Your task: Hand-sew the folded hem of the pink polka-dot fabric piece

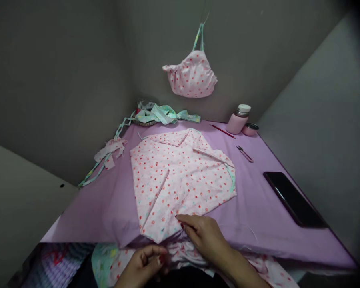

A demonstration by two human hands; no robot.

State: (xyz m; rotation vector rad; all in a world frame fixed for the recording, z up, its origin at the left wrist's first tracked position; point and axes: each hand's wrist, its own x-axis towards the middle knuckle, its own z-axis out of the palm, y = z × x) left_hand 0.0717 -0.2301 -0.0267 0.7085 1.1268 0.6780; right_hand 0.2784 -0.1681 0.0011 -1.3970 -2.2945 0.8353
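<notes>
Head view: closest to the camera, the left hand [145, 264] sits below the desk's near edge with fingers curled in, thumb and fingertips pinching gathered cloth, while the right hand [205, 236] lies on that edge, fingers pressed together and flat on the near hem of the pink dotted fabric [180, 176], apparently to keep it from sliding. Folded panels spread across the middle of the purple desk [258, 212]; small snips [245, 153] near the far right corner and a dark phone [294, 199] along the right edge lie within reach, well apart from the cloth.
</notes>
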